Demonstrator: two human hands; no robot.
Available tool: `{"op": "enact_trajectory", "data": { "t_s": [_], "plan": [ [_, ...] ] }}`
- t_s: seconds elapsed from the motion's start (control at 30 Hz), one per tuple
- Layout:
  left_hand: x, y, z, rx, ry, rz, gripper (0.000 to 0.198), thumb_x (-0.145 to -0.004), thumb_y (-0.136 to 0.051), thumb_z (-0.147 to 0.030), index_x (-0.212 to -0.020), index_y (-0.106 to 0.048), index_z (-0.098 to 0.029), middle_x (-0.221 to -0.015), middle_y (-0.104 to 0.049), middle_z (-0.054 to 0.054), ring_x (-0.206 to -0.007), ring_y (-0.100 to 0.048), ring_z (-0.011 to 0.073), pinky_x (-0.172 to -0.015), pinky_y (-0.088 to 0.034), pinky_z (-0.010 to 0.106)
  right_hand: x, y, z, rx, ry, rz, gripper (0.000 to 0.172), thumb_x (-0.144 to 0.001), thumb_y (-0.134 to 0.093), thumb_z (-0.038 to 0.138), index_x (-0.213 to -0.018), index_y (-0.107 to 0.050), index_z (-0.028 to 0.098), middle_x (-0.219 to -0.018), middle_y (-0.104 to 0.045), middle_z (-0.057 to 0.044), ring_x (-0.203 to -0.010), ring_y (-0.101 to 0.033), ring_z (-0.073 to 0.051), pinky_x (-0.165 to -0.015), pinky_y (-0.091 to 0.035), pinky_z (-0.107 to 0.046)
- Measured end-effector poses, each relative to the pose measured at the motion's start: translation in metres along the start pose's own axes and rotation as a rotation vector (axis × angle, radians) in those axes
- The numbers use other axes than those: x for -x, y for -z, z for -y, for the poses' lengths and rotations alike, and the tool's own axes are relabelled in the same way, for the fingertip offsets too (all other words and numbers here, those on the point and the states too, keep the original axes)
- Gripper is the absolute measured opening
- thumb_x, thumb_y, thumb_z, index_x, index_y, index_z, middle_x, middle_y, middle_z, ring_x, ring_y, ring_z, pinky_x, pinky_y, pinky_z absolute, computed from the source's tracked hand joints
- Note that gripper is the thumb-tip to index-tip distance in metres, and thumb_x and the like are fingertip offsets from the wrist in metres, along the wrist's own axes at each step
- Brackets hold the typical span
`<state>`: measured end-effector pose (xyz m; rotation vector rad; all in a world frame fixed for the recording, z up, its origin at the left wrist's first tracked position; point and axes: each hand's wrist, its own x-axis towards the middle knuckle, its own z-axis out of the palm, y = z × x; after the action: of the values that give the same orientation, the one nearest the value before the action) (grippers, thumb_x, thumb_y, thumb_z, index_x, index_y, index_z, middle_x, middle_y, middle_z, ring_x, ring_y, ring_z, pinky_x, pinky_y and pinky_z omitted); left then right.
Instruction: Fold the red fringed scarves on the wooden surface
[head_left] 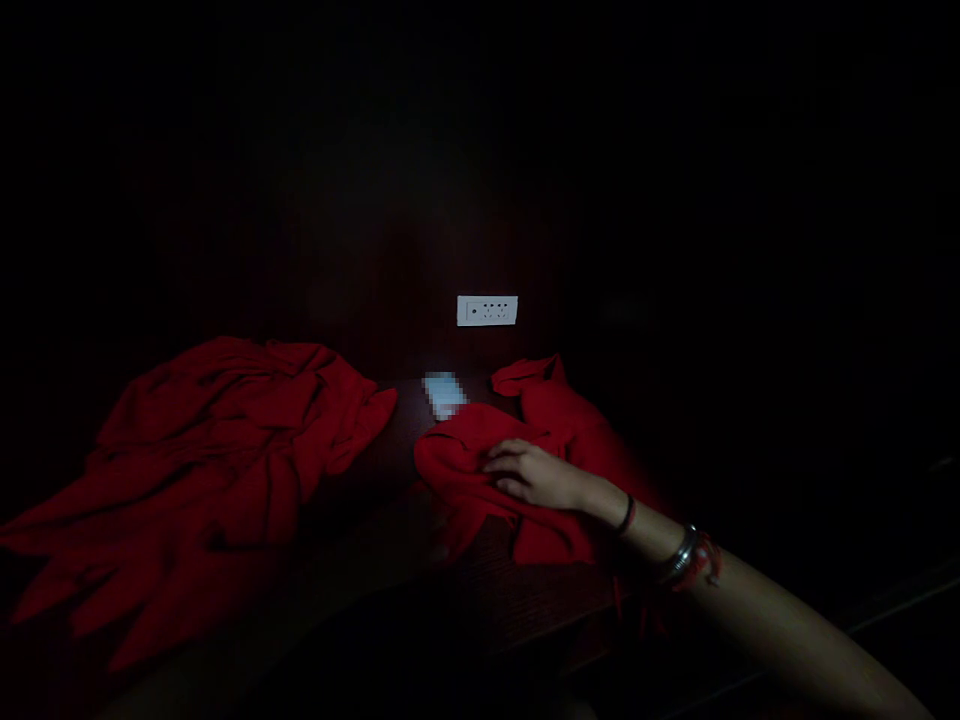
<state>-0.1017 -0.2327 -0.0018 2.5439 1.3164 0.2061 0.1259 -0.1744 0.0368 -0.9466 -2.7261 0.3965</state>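
Note:
My right hand [536,475] rests on a red cloth [574,430] spread loosely over a dark wooden surface. Its fingers are apart and lie slightly bent on the fabric, and the thumb is hidden. In deep shadow, my left forearm [337,565] reaches in from the lower left toward the near left edge of the same cloth. The left hand is too dark to make out its fingers. A larger heap of crumpled red cloth [225,430] lies to the left, its pointed ends hanging toward the front.
Just beyond the right-hand cloth lies a small pale, pixelated rectangle [445,395] on the dark wooden surface [517,600]. A white socket panel [487,311] is set in the dark wall behind. Most of the surroundings are too dark to see.

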Motion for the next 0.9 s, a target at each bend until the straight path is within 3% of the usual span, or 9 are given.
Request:
{"op": "enact_trajectory", "data": {
  "t_s": [0.1, 0.23, 0.37, 0.5, 0.67, 0.77, 0.9],
  "plan": [
    [0.014, 0.014, 0.009, -0.003, 0.049, 0.062, 0.032, -0.085, -0.049, -0.033, -0.111, -0.052, -0.015, -0.112, -0.053, 0.007, -0.095, -0.054, 0.0187, -0.08, -0.047, 0.038, -0.008, -0.018, 0.012, -0.057, 0.059, 0.091, 0.036, -0.075, -0.054, 0.018, -0.111, -0.06, 0.025, -0.116, -0.057, -0.004, -0.11, -0.048, -0.018, -0.099, -0.03, -0.027],
    [0.042, 0.035, 0.029, -0.016, 0.127, 0.114, 0.032, -0.085, -0.049, -0.034, -0.11, -0.052, -0.014, -0.109, -0.054, 0.007, -0.093, -0.055, 0.0187, -0.078, -0.048, 0.038, -0.017, -0.036, 0.006, -0.135, -0.097, 0.027, 0.026, -0.075, -0.05, 0.014, -0.095, -0.066, 0.023, -0.105, -0.062, -0.006, -0.107, -0.049, -0.02, -0.1, -0.028, -0.033],
    [0.066, 0.055, 0.047, -0.011, 0.149, 0.121, 0.031, -0.076, -0.059, -0.034, -0.1, -0.059, -0.013, -0.1, -0.06, 0.004, -0.09, -0.057, 0.0194, -0.077, -0.046, 0.031, -0.015, -0.034, -0.004, -0.245, -0.136, -0.053, 0.018, -0.073, -0.055, 0.017, -0.086, -0.066, 0.023, -0.096, -0.065, -0.006, -0.099, -0.054, -0.018, -0.098, -0.031, -0.029],
    [0.082, 0.058, 0.053, -0.027, 0.154, 0.082, 0.033, -0.067, -0.06, -0.022, -0.1, -0.062, -0.02, -0.101, -0.063, 0.002, -0.092, -0.057, 0.0186, -0.077, -0.042, 0.024, -0.011, -0.027, 0.001, -0.074, 0.003, -0.055, 0.018, -0.075, -0.057, 0.024, -0.091, -0.065, 0.024, -0.102, -0.063, -0.007, -0.097, -0.055, -0.018, -0.094, -0.035, -0.029],
    [0.07, 0.048, 0.052, -0.07, 0.2, -0.024, 0.044, -0.07, -0.047, -0.014, -0.113, -0.053, -0.024, -0.111, -0.06, 0.004, -0.101, -0.056, 0.0197, -0.083, -0.041, 0.027, -0.022, -0.036, 0.018, 0.211, 0.213, 0.014, 0.037, -0.075, -0.058, 0.031, -0.112, -0.056, 0.023, -0.128, -0.046, -0.01, -0.121, -0.035, -0.027, -0.097, -0.029, -0.043],
    [0.058, 0.053, 0.059, -0.079, 0.224, -0.1, 0.047, -0.074, -0.04, -0.014, -0.119, -0.045, -0.023, -0.114, -0.058, 0.005, -0.101, -0.056, 0.0183, -0.084, -0.042, 0.029, -0.031, -0.043, 0.022, 0.344, 0.26, 0.042, 0.026, -0.081, -0.049, 0.025, -0.104, -0.058, 0.015, -0.113, -0.054, -0.014, -0.112, -0.042, -0.027, -0.093, -0.031, -0.046],
    [0.059, 0.059, 0.068, -0.093, 0.193, -0.112, 0.054, -0.075, -0.042, -0.019, -0.128, -0.035, -0.025, -0.12, -0.054, 0.004, -0.103, -0.055, 0.0175, -0.086, -0.043, 0.028, -0.032, -0.043, 0.019, 0.32, 0.121, 0.002, 0.024, -0.084, -0.039, 0.017, -0.099, -0.058, 0.013, -0.095, -0.061, -0.012, -0.09, -0.053, -0.023, -0.087, -0.037, -0.038]
  ]
}}
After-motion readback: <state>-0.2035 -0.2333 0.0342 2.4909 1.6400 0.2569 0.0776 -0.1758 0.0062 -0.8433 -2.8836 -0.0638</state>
